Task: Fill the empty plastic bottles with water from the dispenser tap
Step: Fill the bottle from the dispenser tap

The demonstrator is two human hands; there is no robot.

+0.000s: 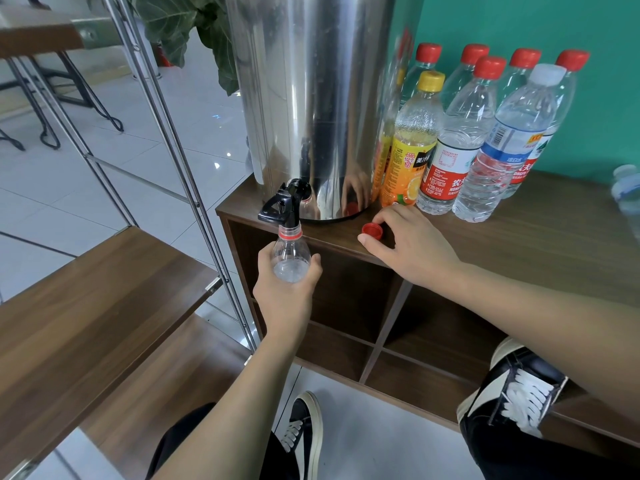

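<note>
Clear plastic bottle (290, 258) up under the black dispenser tap (282, 206), mouth right at the spout, off the near left corner of the wooden cabinet (519, 244). Gripped around the shoulder by the left hand (285, 292), fingers and thumb wrapped round it. Thin-walled, light now, likely to dent under a hard squeeze; bound to grow heavier as water comes in, so better held lower on the body with a firm, even wrap. Possibly slick if splashed. Hard to say whether water is flowing yet; a pale patch low inside might be water or only glare.

Just right of that, red cap (372, 230) lying on the cabinet top, pinched at the fingertips of the right hand (412, 247), palm down on the wood. Small and smooth, easy to fumble.

Behind the tap, tall steel dispenser (311, 98), standing at the cabinet's far left. Further right, a cluster of capped bottles against the green wall: one orange-labelled with a yellow cap (408, 143), several with red caps (453, 147), one with a white cap (502, 147).
</note>
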